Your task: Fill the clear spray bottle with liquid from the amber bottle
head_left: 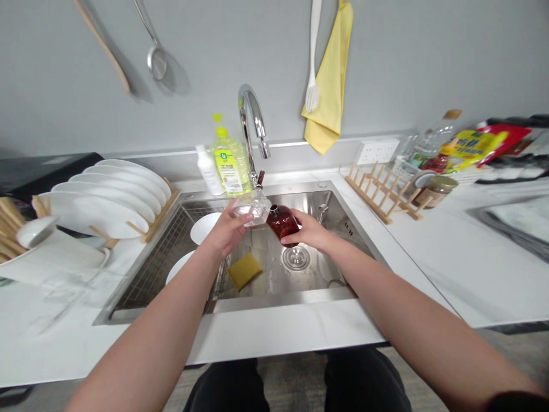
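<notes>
Over the steel sink (274, 297), my left hand (229, 232) grips a clear bottle (253, 207), tilted with its neck toward the right. My right hand (307, 230) is wrapped round a brown translucent bottle (282, 223), whose open mouth leans up and left. The two bottles are close together; whether they touch I cannot tell. Below my left hand a yellow sponge (244, 271) lies on the sink floor. Beneath the brown bottle is the round drain (295, 258). The chrome faucet (247, 109) rises just behind both hands.
White bowls (205, 228) sit on a wire rack in the sink's left side. A yellow-green dish soap bottle (231, 163) and a white bottle (209, 171) stand behind. Several plates (98, 212) fill a wooden rack at left; another wooden rack (381, 191) stands at right. A yellow cloth (329, 86) hangs above.
</notes>
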Available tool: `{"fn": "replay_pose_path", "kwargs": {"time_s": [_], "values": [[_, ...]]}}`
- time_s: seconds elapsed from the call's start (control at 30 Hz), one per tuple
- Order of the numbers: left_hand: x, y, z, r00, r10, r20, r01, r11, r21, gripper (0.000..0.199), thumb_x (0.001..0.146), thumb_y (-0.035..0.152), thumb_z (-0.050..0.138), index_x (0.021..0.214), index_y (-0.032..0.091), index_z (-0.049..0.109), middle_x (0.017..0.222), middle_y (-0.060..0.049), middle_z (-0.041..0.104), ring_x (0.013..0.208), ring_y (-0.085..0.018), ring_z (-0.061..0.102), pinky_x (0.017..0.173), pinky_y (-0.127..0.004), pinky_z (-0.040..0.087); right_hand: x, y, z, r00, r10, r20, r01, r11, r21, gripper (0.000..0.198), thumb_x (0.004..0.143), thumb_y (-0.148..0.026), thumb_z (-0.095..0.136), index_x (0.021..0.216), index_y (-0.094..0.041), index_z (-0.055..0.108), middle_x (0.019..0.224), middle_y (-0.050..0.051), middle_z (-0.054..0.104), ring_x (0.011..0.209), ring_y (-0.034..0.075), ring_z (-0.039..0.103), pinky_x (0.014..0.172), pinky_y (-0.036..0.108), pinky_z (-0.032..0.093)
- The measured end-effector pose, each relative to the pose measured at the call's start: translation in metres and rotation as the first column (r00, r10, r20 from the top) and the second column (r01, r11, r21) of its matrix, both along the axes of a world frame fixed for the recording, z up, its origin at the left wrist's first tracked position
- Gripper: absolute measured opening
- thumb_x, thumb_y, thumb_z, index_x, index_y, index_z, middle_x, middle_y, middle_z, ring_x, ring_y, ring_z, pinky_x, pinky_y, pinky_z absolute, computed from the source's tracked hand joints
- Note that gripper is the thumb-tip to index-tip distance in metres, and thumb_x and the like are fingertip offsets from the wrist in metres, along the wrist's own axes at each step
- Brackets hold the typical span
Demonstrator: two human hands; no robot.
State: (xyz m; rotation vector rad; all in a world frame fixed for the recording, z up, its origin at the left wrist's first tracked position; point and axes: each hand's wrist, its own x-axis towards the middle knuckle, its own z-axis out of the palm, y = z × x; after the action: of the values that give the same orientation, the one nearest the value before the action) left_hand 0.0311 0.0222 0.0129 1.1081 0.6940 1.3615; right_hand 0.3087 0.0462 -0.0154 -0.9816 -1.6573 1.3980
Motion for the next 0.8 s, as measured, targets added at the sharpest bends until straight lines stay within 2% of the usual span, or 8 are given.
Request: {"fn": "replay_pose_path", "kwargs": {"time_s": [0.4, 0.67, 0.8], "values": [[-0.0020, 0.0022, -0.0007, 1.000, 0.010, -0.026, -0.010, 1.000, 0.008, 0.073, 0.075, 0.027, 0.110, 0.142, 0.027, 0.081, 0.135, -0.008, 0.085, 0.118, -0.026, 0.082, 0.107, -0.039, 0.064, 0.0006, 0.0032, -0.0050, 1.000, -0.020, 0.013, 0.020, 1.000, 0.019, 0.093, 0.059, -0.027, 0.109, 0.145, -0.025, 0.073, 0.126, 0.009, 0.088, 0.117, 0.037, 0.083, 0.113, 0.060, 0.066], [-0.0034, 0.0048, -0.0029, 0.997, 0.045, -0.058, -0.044, 0.999, 0.011, 0.079, 0.071, 0.025, 0.111, 0.144, 0.028, 0.081, 0.124, -0.007, 0.086, 0.110, -0.026, 0.083, 0.107, -0.041, 0.062, 0.0001, 0.0017, -0.0016, 0.999, -0.023, 0.049, 0.022, 1.000, 0.009, 0.091, 0.058, -0.025, 0.109, 0.143, -0.024, 0.075, 0.123, 0.007, 0.089, 0.116, 0.036, 0.084, 0.110, 0.059, 0.067], [-0.0028, 0.0053, -0.0028, 0.995, 0.061, -0.076, -0.060, 0.998, 0.017, 0.079, 0.069, 0.024, 0.111, 0.143, 0.029, 0.082, 0.130, -0.006, 0.084, 0.107, -0.023, 0.080, 0.102, -0.038, 0.062, 0.0000, 0.0006, 0.0013, 0.996, -0.023, 0.082, 0.023, 1.000, -0.002, 0.091, 0.057, -0.024, 0.109, 0.142, -0.023, 0.075, 0.120, 0.007, 0.089, 0.113, 0.036, 0.084, 0.106, 0.057, 0.069]]}}
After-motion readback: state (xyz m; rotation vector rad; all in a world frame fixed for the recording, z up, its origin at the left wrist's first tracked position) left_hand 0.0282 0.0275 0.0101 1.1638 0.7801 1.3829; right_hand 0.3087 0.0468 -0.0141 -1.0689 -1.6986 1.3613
